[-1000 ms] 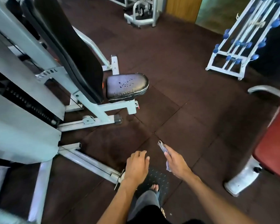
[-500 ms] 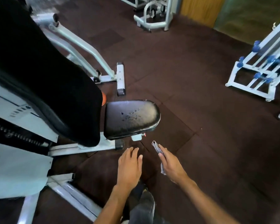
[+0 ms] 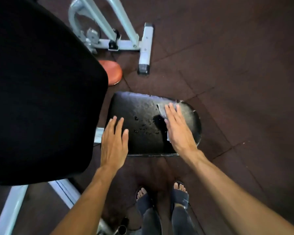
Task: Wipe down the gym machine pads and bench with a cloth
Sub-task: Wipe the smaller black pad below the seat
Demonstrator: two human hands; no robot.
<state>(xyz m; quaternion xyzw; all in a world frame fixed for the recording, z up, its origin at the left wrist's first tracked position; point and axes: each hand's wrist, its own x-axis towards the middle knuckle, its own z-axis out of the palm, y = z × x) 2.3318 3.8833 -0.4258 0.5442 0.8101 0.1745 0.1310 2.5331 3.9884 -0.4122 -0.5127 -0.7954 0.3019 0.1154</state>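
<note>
The black seat pad (image 3: 143, 112) of the gym machine lies straight below me, with small holes or drops near its middle. My right hand (image 3: 178, 128) lies flat on its right half, pressing a grey cloth (image 3: 161, 108) against the pad; the cloth shows past my fingertips and under my palm. Over the pad's left front corner my left hand (image 3: 114, 139) is spread with fingers apart and holds nothing. The big black back pad (image 3: 41, 92) fills the left of the view, right next to my left hand.
The white machine frame (image 3: 126, 43) with its foot bar (image 3: 145, 48) stands beyond the seat. An orange-brown round pad (image 3: 113, 73) peeks out behind the back pad. My sandalled feet (image 3: 161, 197) stand on the dark rubber floor (image 3: 236, 65) just in front of the seat.
I have stepped up to the seat and now look straight down on it. My right hand went from holding the cloth in the air to pressing it on the pad; my left hand moved over the pad's corner.
</note>
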